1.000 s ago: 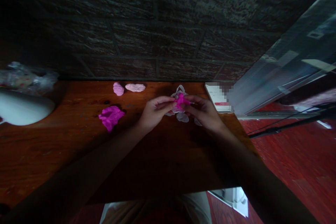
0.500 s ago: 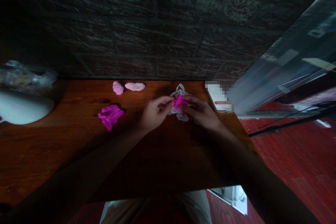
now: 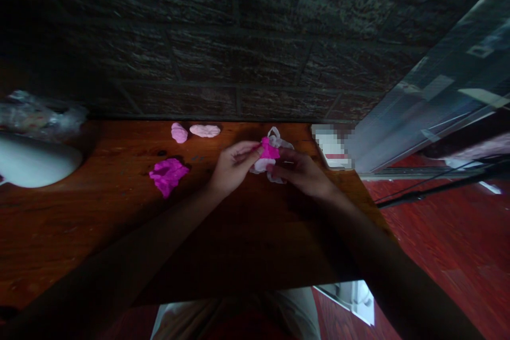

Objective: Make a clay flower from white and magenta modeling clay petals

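Note:
A bright pink, crumpled soft piece like modelling clay (image 3: 271, 150) is pinched in my left hand (image 3: 232, 169), between thumb and fingers. Just below it a pale pink patch (image 3: 264, 164) shows; whether it is a separate lump is unclear. Around and behind them lies a thin, clear crinkled plastic wrapper (image 3: 274, 135). My right hand (image 3: 306, 171) is close by on the right, thumb and fingers apart, the fingertips at the edge of the pink piece and the wrapper. Farther left, a flattened magenta piece (image 3: 169, 176) rests on the wooden table (image 3: 119, 170).
Near the wall are a small pink lump (image 3: 179, 133) and a longer pale pink lump (image 3: 204, 131). A white, partly blurred box-like object (image 3: 332, 146) lies at the right edge. At left are a white rounded object (image 3: 37, 162) and clear plastic packaging (image 3: 43, 117).
The bright pink piece has shifted slightly left and up with my left hand. My right thumb and fingers have spread from their pinch, and the pale pink patch has come into sight.

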A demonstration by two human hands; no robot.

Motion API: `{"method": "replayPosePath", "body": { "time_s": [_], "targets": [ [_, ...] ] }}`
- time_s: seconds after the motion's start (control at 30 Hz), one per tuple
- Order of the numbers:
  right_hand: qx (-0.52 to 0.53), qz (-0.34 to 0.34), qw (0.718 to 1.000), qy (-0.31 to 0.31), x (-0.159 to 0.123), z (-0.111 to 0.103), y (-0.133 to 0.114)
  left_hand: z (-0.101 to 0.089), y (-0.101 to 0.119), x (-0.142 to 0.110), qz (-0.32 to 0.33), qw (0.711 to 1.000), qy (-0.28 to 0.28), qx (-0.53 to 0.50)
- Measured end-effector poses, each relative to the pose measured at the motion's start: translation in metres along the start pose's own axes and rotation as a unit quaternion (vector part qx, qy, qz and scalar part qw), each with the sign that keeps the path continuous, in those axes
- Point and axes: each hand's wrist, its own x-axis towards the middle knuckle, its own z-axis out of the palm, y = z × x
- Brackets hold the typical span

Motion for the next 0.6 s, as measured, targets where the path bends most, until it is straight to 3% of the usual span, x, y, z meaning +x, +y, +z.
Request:
{"method": "replayPosePath", "body": {
  "time_s": [0.17,0.3,0.47,0.6],
  "targets": [
    [0.024,0.028,0.999,0.010,0.000,-0.003,-0.001,0.000,0.002,0.003,-0.007,0.999,0.035,-0.038],
    [-0.017,0.051,0.999,0.008,-0.002,-0.005,-0.005,0.000,0.005,0.003,-0.011,0.997,0.061,-0.036],
    [-0.167,0.019,0.985,0.034,-0.004,-0.001,-0.006,0.001,0.011,0.001,-0.016,0.998,0.056,-0.037],
    [-0.333,-0.041,0.935,0.115,-0.004,-0.003,-0.004,0.001,0.019,0.002,-0.006,0.998,0.052,-0.023]
  ]
}}
